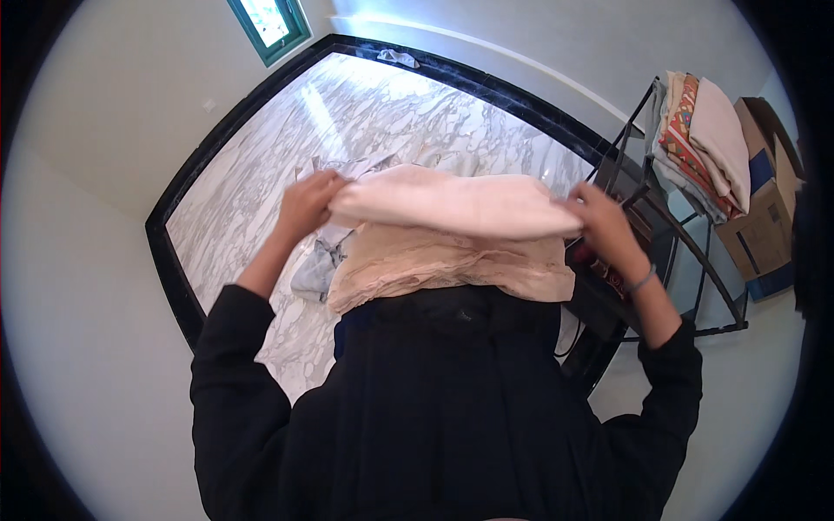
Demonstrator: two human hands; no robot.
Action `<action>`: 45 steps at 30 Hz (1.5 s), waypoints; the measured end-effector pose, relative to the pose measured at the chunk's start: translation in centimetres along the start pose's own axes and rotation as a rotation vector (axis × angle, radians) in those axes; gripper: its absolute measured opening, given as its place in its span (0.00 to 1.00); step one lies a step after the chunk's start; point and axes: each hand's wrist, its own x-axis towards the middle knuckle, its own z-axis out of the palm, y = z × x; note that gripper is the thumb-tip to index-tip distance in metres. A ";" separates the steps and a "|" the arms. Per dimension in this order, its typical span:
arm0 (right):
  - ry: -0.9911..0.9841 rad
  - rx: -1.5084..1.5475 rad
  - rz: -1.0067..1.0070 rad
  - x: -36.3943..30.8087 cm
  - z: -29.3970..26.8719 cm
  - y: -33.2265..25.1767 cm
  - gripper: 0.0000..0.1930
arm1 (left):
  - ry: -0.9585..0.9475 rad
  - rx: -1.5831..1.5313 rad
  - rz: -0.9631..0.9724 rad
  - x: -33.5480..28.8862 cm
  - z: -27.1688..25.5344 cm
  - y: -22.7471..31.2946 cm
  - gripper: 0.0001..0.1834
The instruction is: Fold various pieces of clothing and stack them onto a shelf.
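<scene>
Black top (417,408) fills 6 o'clock. Toward 12 I've got a pale pink folded cloth (452,204) just over a beige cloth (452,262), my left grip (310,205) pinched on its 9 o'clock end, right grip (604,221) on its 3. Looks light, soft, kinda floppy; I'd guess both end corners hold best. Long axis runs 9 to 3, right end dipping slightly.

Matt and glossy finishes
The pale pink folded cloth (452,204) is seen as matt, the grey-veined white marble-look floor (434,113) as glossy.
</scene>
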 end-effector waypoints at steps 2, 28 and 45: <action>-0.125 0.058 -0.035 -3.4 2.7 0.1 0.28 | -0.211 -0.144 -0.011 -1.9 0.4 2.4 0.24; -0.405 1.071 1.144 -7.2 5.8 0.5 0.37 | -0.512 -0.656 -1.169 -11.0 4.7 2.0 0.23; -0.056 0.208 0.291 2.9 8.3 5.3 0.31 | 0.095 -1.024 -1.194 -12.6 15.2 3.0 0.22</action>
